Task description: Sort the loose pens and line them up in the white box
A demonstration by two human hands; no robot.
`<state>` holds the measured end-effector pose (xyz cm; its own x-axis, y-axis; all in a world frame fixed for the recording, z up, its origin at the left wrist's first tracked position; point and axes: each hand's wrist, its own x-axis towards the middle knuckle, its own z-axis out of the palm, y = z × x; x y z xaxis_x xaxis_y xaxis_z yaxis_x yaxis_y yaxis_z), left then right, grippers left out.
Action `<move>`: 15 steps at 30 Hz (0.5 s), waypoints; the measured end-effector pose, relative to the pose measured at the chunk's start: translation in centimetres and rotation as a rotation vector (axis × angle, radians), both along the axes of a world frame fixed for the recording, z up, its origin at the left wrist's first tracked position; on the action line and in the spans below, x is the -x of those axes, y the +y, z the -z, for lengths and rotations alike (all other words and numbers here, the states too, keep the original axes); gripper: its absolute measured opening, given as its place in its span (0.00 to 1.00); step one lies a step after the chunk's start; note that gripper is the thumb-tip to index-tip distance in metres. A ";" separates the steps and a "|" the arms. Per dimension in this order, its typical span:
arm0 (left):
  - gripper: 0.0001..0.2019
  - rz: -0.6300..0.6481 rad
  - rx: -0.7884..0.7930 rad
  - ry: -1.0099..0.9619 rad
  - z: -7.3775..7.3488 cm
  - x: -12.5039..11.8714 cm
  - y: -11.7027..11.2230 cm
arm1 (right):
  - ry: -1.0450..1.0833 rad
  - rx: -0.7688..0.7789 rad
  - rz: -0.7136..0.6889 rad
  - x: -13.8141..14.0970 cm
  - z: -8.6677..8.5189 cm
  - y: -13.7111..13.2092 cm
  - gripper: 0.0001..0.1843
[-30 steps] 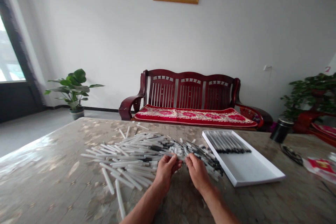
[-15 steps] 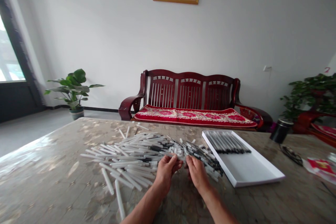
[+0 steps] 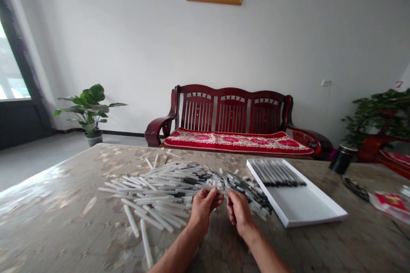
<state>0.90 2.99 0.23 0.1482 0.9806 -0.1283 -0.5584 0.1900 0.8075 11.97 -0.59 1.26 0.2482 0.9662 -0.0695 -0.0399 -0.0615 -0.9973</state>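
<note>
My left hand [image 3: 206, 204] is closed in a pinch at the right edge of a heap of white pen barrels [image 3: 160, 211]. A pale, thin pen barrel [image 3: 221, 192] seems to run from its fingertips toward my right hand. Close beside it, my right hand [image 3: 239, 210] has thumb and forefinger pressed together and the other fingers curled. What its fingertips hold is too small to make out. Just beyond both hands lie small white pen caps [image 3: 212, 181] and dark, thin refills [image 3: 238, 183].
To the right stands a shallow white box [image 3: 307, 207] with a row of black-tipped clear pens [image 3: 277, 172] at its far end. A black canister [image 3: 343, 158], a dark cable and a red packet [image 3: 390, 202] are farther right. Behind the table [image 3: 80, 222] is a wooden bench [image 3: 230, 111].
My right hand has turned slightly, and its lower fingers now show curled beneath the forefinger. My left hand stays nearly in place. The heap and the box look the same.
</note>
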 end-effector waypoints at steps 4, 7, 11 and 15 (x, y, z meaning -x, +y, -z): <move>0.20 -0.145 -0.151 0.224 0.2 0.5 0.4 | -0.071 -0.053 0.185 -0.5 0.3 0.1 0.27; 0.13 -0.288 -0.367 0.462 0.4 1.1 0.6 | -0.254 -0.182 0.220 -0.9 0.7 -0.1 0.26; 0.12 -0.318 -0.662 0.786 0.4 1.7 0.3 | -0.555 -0.387 0.130 -0.6 0.8 -0.8 0.26; 0.07 -0.346 -0.732 0.834 0.0 2.2 0.3 | -0.606 -0.434 -0.001 -0.3 0.5 -1.1 0.25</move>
